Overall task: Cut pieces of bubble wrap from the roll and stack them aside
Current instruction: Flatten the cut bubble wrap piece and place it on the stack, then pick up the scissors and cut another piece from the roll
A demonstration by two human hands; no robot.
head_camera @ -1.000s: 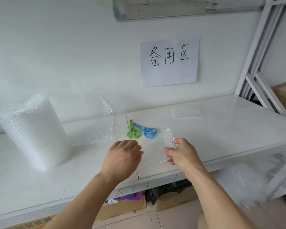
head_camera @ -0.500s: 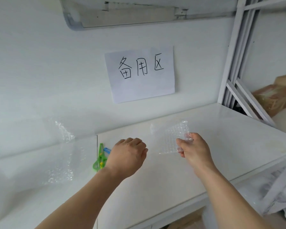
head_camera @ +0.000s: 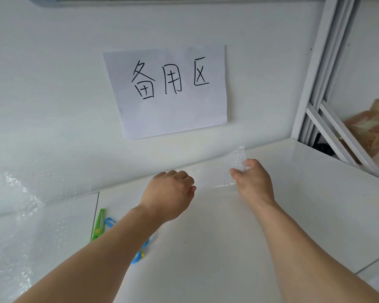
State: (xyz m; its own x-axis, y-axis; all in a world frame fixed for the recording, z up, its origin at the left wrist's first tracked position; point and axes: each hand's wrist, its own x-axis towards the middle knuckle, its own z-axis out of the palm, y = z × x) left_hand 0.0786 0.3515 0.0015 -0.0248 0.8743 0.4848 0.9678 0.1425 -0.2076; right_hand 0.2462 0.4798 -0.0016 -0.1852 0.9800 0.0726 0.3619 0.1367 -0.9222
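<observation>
Where the white bench (head_camera: pixel 271 215) meets the wall, a small cut piece of bubble wrap (head_camera: pixel 233 165) stands nearly upright: clear, dimpled film, roughly rectangular, its lower edge at or near the glossy surface. A loose sheet of the same film (head_camera: pixel 20 226) lies flat at the left of the bench. The green and blue plastic scissors (head_camera: pixel 100 224) lie beside that sheet, partly hidden under the left forearm. A white paper sign (head_camera: pixel 169 90) with black handwritten characters hangs on the wall; a white metal frame (head_camera: pixel 315 106) stands at the right. The right hand (head_camera: pixel 254 182) pinches the cut piece between thumb and fingers. The left hand (head_camera: pixel 171 193) hovers with fingers curled under, holding nothing visible.
</observation>
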